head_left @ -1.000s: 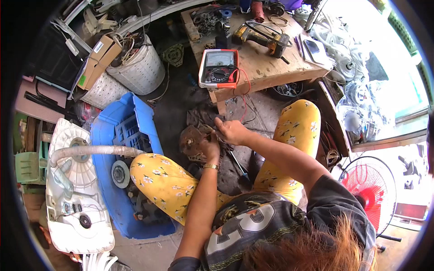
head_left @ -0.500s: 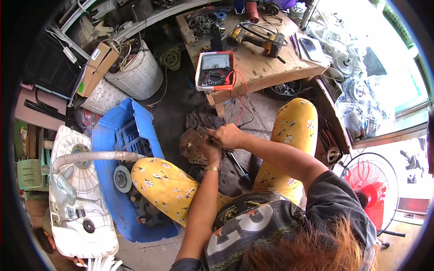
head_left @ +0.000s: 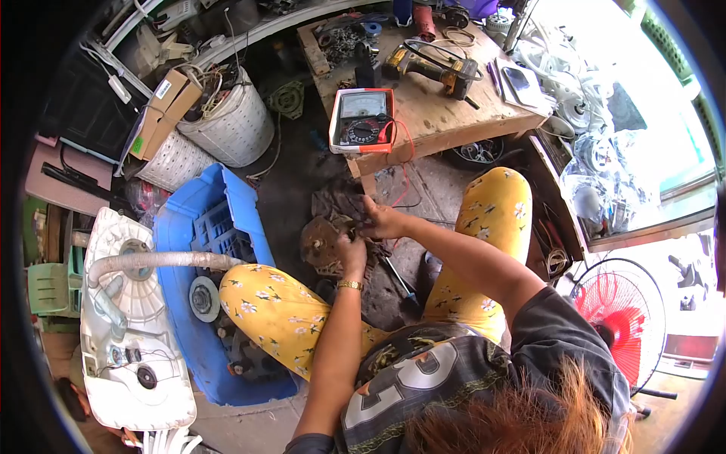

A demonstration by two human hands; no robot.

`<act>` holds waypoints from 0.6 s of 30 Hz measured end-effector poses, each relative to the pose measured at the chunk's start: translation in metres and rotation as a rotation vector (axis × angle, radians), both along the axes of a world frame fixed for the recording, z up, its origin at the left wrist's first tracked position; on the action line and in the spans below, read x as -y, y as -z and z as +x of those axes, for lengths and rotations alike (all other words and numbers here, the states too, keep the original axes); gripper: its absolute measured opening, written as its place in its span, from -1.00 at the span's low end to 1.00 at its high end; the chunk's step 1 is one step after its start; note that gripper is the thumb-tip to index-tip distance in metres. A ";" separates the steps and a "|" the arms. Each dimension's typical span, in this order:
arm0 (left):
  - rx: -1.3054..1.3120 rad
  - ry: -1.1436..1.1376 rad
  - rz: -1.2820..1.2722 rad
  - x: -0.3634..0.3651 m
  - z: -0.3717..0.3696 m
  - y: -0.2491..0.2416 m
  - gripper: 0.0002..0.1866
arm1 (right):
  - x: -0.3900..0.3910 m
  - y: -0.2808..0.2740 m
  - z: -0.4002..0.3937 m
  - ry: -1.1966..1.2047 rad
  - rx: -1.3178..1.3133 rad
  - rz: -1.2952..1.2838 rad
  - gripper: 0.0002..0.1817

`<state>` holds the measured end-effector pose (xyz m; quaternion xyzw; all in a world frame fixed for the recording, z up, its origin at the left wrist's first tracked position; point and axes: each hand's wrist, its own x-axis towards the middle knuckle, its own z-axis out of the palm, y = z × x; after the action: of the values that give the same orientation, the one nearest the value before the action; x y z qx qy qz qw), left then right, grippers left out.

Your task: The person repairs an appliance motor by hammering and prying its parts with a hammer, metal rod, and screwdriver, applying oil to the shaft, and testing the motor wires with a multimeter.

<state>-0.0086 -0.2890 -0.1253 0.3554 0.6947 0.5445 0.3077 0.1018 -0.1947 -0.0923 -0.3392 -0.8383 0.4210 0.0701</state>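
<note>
A rusty, round motor-like part [head_left: 321,240] sits low between my knees on the dark, stained floor. My left hand [head_left: 350,253], with a gold band at the wrist, is curled at its right side; the small thing in its fingers is hidden. Just above and to the right, my right hand [head_left: 384,221] meets the left fingertips, its thumb raised and its other fingers bent. What lies between the two hands is too small and dark to name. Below them, a screwdriver-like tool [head_left: 399,277] with a shiny shaft slants along the floor. Dark cloth [head_left: 336,201] lies behind the part.
An analog multimeter [head_left: 363,121] with a red lead rests on the wooden bench [head_left: 446,117], near a yellow drill [head_left: 435,72]. On my left are a blue tub [head_left: 181,303], a white panel [head_left: 140,378] and perforated drums [head_left: 234,125]. A red fan [head_left: 624,318] stands right.
My right hand has drawn slightly back and its thumb has lifted away from the bent fingers. My left hand stays beside the rusty part, with its wrist shifted slightly.
</note>
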 end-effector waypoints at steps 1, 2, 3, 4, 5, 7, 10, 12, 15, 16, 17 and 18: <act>-0.004 0.015 0.005 0.001 0.000 0.004 -0.79 | -0.001 0.001 0.001 -0.018 0.006 -0.081 -0.04; -0.007 0.034 0.012 0.001 0.001 0.008 -0.79 | -0.003 -0.001 0.002 -0.032 0.011 -0.160 -0.06; 0.028 0.084 -0.002 0.000 -0.002 0.009 -0.77 | -0.005 -0.003 0.003 -0.044 0.017 -0.236 -0.08; 0.063 0.134 -0.017 0.000 -0.007 0.009 -0.75 | -0.005 -0.004 0.007 -0.078 0.038 -0.195 -0.17; 0.098 0.185 -0.031 -0.002 -0.009 0.009 -0.73 | -0.005 -0.006 0.010 -0.079 0.045 -0.121 -0.21; 0.375 0.300 0.051 -0.002 -0.011 -0.022 -0.53 | -0.007 0.003 0.016 -0.082 0.060 0.027 -0.28; 0.317 0.141 -0.033 -0.015 -0.018 -0.063 -0.24 | -0.016 -0.017 0.026 0.173 -0.043 0.182 -0.43; 0.297 0.077 -0.013 -0.042 -0.036 -0.050 -0.25 | -0.016 -0.067 0.033 0.413 -0.054 0.182 -0.49; 0.412 0.100 0.100 -0.088 -0.036 -0.068 -0.31 | -0.043 -0.094 0.038 0.817 -0.259 0.317 -0.49; 0.457 0.127 0.145 -0.103 -0.035 -0.075 -0.32 | -0.057 -0.086 0.038 0.832 -0.253 0.382 -0.48; 0.499 0.157 0.191 -0.117 -0.034 -0.083 -0.33 | -0.074 -0.074 0.035 0.849 -0.249 0.449 -0.46; 0.551 0.088 -0.022 -0.129 -0.038 -0.086 -0.40 | -0.080 -0.078 0.032 0.870 -0.245 0.516 -0.45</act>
<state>-0.0465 -0.1599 -0.0393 0.2206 0.5744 0.5992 0.5121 0.1338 -0.1145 -0.0143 -0.5761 -0.6821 0.1690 0.4175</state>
